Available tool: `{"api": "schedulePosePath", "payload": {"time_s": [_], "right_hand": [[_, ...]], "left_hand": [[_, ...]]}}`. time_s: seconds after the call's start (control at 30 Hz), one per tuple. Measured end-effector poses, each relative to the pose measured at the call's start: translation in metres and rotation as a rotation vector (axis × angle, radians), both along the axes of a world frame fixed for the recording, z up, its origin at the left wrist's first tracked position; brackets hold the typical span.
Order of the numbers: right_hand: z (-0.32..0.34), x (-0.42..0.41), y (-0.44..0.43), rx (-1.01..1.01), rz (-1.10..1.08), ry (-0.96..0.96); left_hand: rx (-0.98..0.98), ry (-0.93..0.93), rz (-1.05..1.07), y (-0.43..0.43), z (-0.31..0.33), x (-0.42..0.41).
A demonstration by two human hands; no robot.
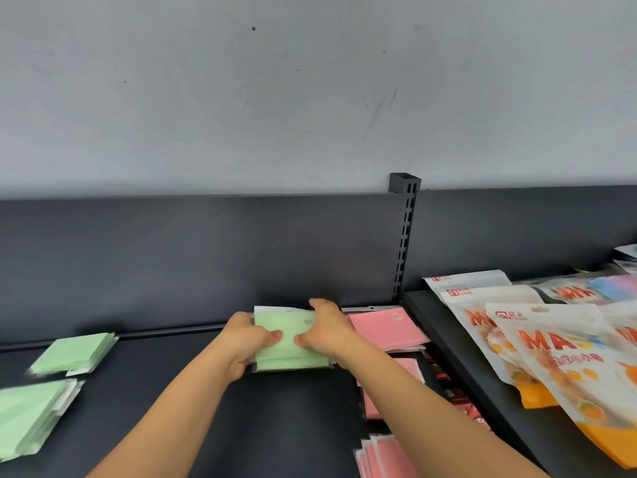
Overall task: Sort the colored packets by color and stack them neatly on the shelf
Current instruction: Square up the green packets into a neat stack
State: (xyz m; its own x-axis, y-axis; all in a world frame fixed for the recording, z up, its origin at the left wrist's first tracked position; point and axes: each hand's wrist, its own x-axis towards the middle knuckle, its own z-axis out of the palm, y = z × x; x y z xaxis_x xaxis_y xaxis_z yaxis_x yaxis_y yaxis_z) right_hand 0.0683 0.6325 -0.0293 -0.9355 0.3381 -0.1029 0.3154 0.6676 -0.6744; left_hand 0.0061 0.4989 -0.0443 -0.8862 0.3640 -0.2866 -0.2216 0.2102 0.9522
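Green packets (291, 343), gathered into a single stack, sit toward the back edge of a dark shelf (293, 419), pressed between a person's two bare hands. The left hand (246, 339) wraps the stack's left side and the right hand (324, 334) its right side, fingers curled round the edges and both thumbs lying on the top packet, tips close together.

The shelf is matte black with a low black back panel (206, 257); a scuffed pale grey wall (275, 98) rises behind it. A slotted black upright (403, 236) divides this bay from the next one on the right.

Two more stacks of green packets lie well apart from the held one: a far left green stack (74, 353) near the shelf's left back area, and a near left green stack (32, 419) at the left front edge, blurred at the frame's margin.

Just beside the held stack, at the back right corner of the shelf, rests a pink stack (387, 327). More pink packets (382, 457) lie along the right edge toward the front, partly hidden by the right forearm.

On the neighbouring shelf (458, 346), set slightly higher, white-and-orange snack pouches (551, 350) with large red lettering overlap one another.
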Motion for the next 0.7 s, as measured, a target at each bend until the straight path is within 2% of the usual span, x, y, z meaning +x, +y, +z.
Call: {"api": "schedulePosePath", "payload": {"time_s": [0.07,0.2,0.27,0.57,0.7], "right_hand": [[0.001,0.003,-0.013,-0.1,-0.019,0.067],[-0.01,0.002,-0.04,-0.61,-0.071,0.094],[-0.017,0.003,-0.054,-0.723,-0.073,0.086],[-0.023,0.037,-0.079,-0.698,0.024,0.055],[-0.023,0.055,-0.085,-0.671,0.052,0.071]], "left_hand": [[0.034,0.088,0.009,-0.021,0.005,0.008],[0.015,0.188,-0.095,-0.065,0.012,0.027],[-0.007,0.186,-0.076,-0.08,0.008,0.032],[0.013,0.202,0.136,-0.102,-0.013,0.071],[-0.017,0.269,0.175,-0.107,-0.019,0.089]]}}
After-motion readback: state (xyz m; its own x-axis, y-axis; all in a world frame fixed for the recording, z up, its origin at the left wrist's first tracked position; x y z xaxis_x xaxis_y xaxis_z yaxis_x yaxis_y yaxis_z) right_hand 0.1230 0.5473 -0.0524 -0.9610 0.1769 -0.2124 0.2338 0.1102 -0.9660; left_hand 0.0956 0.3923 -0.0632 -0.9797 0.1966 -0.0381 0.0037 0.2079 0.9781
